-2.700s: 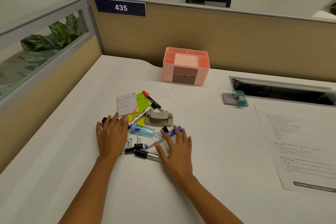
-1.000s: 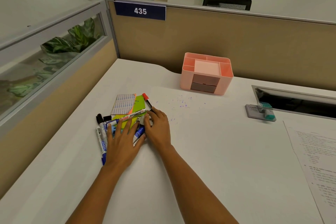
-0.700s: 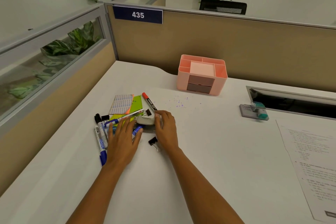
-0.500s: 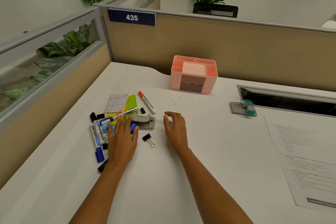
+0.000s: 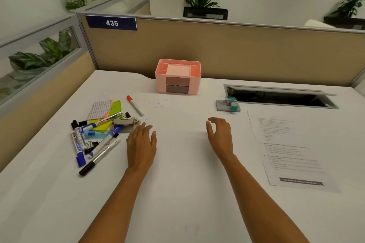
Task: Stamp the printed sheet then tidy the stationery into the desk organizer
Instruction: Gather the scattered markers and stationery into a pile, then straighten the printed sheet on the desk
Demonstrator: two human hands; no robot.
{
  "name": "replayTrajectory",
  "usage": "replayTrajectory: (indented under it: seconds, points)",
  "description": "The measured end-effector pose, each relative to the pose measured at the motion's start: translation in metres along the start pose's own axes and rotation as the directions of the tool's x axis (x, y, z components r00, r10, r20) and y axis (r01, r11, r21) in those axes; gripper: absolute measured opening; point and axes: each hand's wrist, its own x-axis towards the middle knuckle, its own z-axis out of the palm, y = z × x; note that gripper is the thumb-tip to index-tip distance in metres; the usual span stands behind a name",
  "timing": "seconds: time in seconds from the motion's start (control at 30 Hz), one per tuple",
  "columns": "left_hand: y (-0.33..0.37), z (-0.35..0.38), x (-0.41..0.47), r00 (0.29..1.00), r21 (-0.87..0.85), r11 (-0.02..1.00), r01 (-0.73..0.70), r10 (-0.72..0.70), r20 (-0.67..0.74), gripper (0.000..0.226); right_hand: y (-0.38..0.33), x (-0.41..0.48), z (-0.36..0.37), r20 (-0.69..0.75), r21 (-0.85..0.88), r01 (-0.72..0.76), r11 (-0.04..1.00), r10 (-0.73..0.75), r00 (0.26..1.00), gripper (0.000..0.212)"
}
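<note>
On desk [image 5: 177, 193] — 1 organizer [image 5: 177, 77], 1 sheet [image 5: 292, 150], 1 stamp [image 5: 231, 103]; L hand [image 5: 141, 144], R hand [image 5: 220, 136] — fingers spread, empty.

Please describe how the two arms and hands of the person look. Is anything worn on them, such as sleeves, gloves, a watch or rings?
Both forearms are bare right to the bottom edge of the picture; no sleeve shows. The left hand and right hand wear no gloves. No watch or bracelet shows on either wrist, and no ring can be seen on the fingers. The nails look short and plain.
</note>
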Motion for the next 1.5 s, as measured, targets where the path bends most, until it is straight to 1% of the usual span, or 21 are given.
replayTrajectory:
  seconds: [0.13,0.3,0.43,0.6,0.67,0.8,0.9,1.03,1.27,1.4,1.5]
  points:
    - [0.044,0.018,-0.015,0.999,-0.083,0.997,-0.008,0.012,0.051,0.033,0.043,0.0,-0.044,-0.038,-0.09,-0.085,0.992,0.082,0.996,0.034]
    - [0.106,0.044,-0.037,0.996,-0.185,0.982,-0.03,0.045,0.077,0.031,0.101,-0.002,-0.098,-0.118,-0.139,-0.173,0.975,0.157,0.981,0.034]
    - [0.149,0.065,-0.05,0.992,-0.236,0.971,-0.027,0.056,0.117,0.032,0.142,-0.003,-0.134,-0.167,-0.196,-0.197,0.961,0.165,0.972,0.036]
    - [0.191,0.089,-0.064,0.983,-0.259,0.966,-0.014,0.061,0.176,0.033,0.184,-0.004,-0.167,-0.231,-0.323,-0.256,0.911,0.186,0.955,0.038]
    - [0.204,0.098,-0.07,0.974,-0.274,0.962,-0.005,0.066,0.215,0.034,0.197,-0.004,-0.174,-0.226,-0.344,-0.27,0.899,0.199,0.953,0.041]
    - [0.225,0.116,-0.085,0.946,-0.274,0.961,-0.028,0.115,0.305,0.04,0.218,-0.009,-0.176,-0.118,-0.382,-0.258,0.887,0.23,0.966,0.044]
    - [0.23,0.126,-0.093,0.925,-0.236,0.967,-0.094,0.172,0.339,0.042,0.222,-0.014,-0.171,-0.079,-0.421,-0.23,0.877,0.217,0.973,0.045]
    - [0.227,0.132,-0.099,0.911,-0.187,0.97,-0.157,0.215,0.351,0.044,0.217,-0.022,-0.166,-0.072,-0.402,-0.231,0.886,0.221,0.973,0.046]
    - [0.22,0.125,-0.101,0.913,-0.211,0.969,-0.132,0.201,0.354,0.047,0.195,-0.041,-0.146,-0.051,-0.398,-0.204,0.895,0.2,0.978,0.046]
    - [0.209,0.122,-0.1,0.915,-0.182,0.974,-0.134,0.192,0.354,0.048,0.176,-0.05,-0.131,-0.029,-0.4,-0.186,0.897,0.19,0.981,0.047]
    - [0.2,0.12,-0.097,0.926,-0.147,0.978,-0.15,0.191,0.326,0.047,0.161,-0.052,-0.118,0.001,-0.399,-0.157,0.903,0.172,0.985,0.047]
